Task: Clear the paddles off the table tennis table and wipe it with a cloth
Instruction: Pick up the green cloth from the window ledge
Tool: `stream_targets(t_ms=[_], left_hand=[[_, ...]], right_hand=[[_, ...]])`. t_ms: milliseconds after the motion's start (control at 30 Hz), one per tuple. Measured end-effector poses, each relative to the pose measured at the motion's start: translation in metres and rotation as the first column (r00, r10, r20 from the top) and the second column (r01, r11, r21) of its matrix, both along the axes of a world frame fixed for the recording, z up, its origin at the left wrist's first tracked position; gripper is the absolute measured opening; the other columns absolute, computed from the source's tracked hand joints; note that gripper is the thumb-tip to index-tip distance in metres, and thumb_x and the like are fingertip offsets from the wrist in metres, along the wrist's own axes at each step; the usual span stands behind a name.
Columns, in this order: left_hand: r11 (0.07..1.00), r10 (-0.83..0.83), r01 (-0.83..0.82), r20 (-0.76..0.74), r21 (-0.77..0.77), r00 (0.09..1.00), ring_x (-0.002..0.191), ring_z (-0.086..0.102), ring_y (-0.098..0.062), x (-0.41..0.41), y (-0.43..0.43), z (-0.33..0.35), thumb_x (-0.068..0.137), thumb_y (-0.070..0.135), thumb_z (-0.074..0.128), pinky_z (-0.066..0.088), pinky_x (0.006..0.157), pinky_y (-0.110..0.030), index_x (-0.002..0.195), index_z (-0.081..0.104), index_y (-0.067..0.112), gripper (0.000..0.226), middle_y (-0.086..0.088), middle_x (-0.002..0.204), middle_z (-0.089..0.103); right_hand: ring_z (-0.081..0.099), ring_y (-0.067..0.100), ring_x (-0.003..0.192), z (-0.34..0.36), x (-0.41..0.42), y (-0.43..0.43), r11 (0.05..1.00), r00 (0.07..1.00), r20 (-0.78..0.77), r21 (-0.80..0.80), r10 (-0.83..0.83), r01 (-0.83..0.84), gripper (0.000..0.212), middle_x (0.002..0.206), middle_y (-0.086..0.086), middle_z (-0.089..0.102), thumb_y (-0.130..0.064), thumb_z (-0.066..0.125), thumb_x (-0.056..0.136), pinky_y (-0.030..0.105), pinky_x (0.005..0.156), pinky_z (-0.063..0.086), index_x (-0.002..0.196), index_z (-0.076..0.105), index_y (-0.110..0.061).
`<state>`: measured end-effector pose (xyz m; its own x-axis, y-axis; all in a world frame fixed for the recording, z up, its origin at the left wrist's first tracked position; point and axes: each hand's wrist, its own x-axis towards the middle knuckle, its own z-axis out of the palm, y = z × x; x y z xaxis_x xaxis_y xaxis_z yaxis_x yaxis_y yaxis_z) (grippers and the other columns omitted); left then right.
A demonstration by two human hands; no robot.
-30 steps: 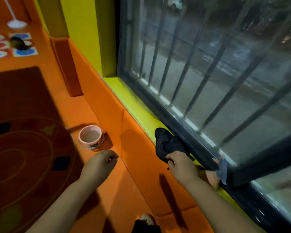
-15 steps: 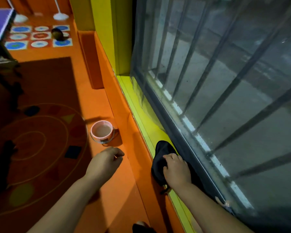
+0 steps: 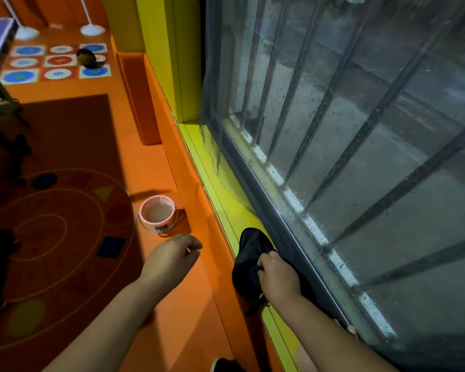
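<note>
Right grip [image 3: 278, 277] clutched the cloth [image 3: 249, 253], fingers curled into its folds, apparently to lift it off the sill [image 3: 226, 208] on which it lay. The cloth was black, limp and crumpled. Left grip [image 3: 172, 255] hung loosely curled and empty left of the sill, by the bucket [image 3: 158, 214], probably kept free.

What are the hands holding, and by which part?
The right hand grips the dark cloth on the yellow sill, bunching its middle folds. The left hand, loosely curled, holds nothing.
</note>
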<state>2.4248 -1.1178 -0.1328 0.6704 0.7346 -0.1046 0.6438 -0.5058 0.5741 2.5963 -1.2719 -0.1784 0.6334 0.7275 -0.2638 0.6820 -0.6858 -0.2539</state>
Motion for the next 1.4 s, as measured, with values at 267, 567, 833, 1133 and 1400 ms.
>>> stream_targets(t_ms=[267, 567, 833, 1133, 1400], left_hand=[[1.000, -0.003, 0.003, 0.048, 0.005, 0.999, 0.082, 0.050, -0.003, -0.010, 0.002, -0.003, 0.092, 0.024, 0.057, 0.036, 0.064, -0.014, 0.106, 0.064, 0.027, 0.016, 0.014, 0.098, 0.057], [0.994, 0.108, -0.107, 0.067, -0.016, 0.992, 0.091, 0.055, -0.008, -0.061, 0.017, 0.006, 0.090, 0.026, 0.060, 0.044, 0.075, -0.026, 0.110, 0.062, 0.026, 0.020, 0.010, 0.109, 0.060], [0.963, 0.268, -0.268, 0.025, -0.025, 0.963, 0.132, 0.033, -0.014, -0.159, 0.037, 0.014, 0.082, 0.042, 0.068, 0.034, 0.102, -0.026, 0.145, 0.028, 0.021, 0.078, 0.003, 0.142, 0.038], [0.866, 0.496, -0.499, 0.067, 0.038, 0.866, 0.124, 0.041, -0.010, -0.303, 0.040, 0.035, 0.077, 0.047, 0.071, 0.037, 0.102, -0.025, 0.138, 0.036, 0.026, 0.074, 0.009, 0.135, 0.045], [0.576, 0.804, -0.808, 0.090, 0.124, 0.588, 0.098, 0.055, -0.018, -0.429, 0.033, 0.044, 0.088, 0.026, 0.059, 0.035, 0.066, -0.026, 0.104, 0.057, 0.021, 0.017, 0.005, 0.101, 0.058]], right_hand=[[0.050, 0.016, 0.086, 0.017, -0.010, 0.009, 0.976, 0.994, 0.102, 0.209, 0.045, -0.065, 0.018, 0.112, 0.000, 0.051, -0.020, 0.039, 0.102, 0.025, 0.064, 0.032, 0.108, 0.055, -0.015], [0.057, 0.026, 0.091, 0.051, -0.059, 0.076, 0.830, 0.984, -0.012, 0.538, 0.180, -0.146, 0.045, 0.105, 0.003, 0.061, -0.038, 0.026, 0.091, 0.036, 0.074, 0.044, 0.105, 0.061, -0.013], [0.047, 0.013, 0.078, 0.066, -0.148, 0.151, 0.688, 0.881, -0.072, 0.655, 0.468, -0.312, 0.019, 0.088, -0.006, 0.055, -0.023, 0.046, 0.096, 0.026, 0.066, 0.031, 0.095, 0.062, -0.013], [0.052, 0.010, 0.080, 0.089, -0.315, 0.225, 0.523, 0.629, -0.149, 0.713, 0.763, -0.467, 0.010, 0.086, -0.007, 0.058, -0.023, 0.050, 0.092, 0.028, 0.070, 0.041, 0.091, 0.059, -0.019], [0.058, 0.012, 0.085, 0.104, -0.468, 0.261, 0.485, 0.431, -0.289, 0.741, 0.855, -0.464, 0.011, 0.088, -0.005, 0.061, -0.017, 0.053, 0.096, 0.025, 0.071, 0.046, 0.088, 0.058, -0.023]])
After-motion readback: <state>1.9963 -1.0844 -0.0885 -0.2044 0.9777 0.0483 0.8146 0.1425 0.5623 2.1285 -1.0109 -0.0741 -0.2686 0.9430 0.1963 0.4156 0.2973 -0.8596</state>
